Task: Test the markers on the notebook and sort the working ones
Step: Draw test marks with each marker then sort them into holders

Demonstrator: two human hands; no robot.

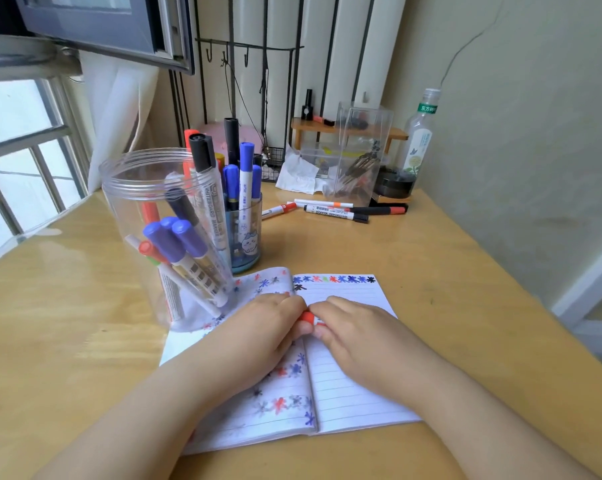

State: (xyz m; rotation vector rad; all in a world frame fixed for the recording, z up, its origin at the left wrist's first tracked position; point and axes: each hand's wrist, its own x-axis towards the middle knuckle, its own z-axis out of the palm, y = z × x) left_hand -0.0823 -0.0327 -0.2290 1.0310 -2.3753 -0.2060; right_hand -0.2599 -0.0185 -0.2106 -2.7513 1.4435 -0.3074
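Note:
An open lined notebook (pixel 348 386) lies on the wooden desk, with coloured star scribbles along its top and on the left page. Over its spine, my left hand (pixel 258 334) and my right hand (pixel 355 334) meet around a red marker (pixel 307 318). Only a short red stretch of it shows between the fingertips. Both hands have fingers curled round it. A big clear jar (pixel 154 188) left of the notebook holds several markers. A small blue-tinted cup (pixel 247 244) behind it holds several more.
Several loose markers (pixel 330 211) lie on the desk at the back. Behind them stand a clear plastic box (pixel 358 157), crumpled tissue (pixel 299 174), a plastic bottle (pixel 419 140) and a small wooden shelf (pixel 313 126). A window is at left, a wall at right.

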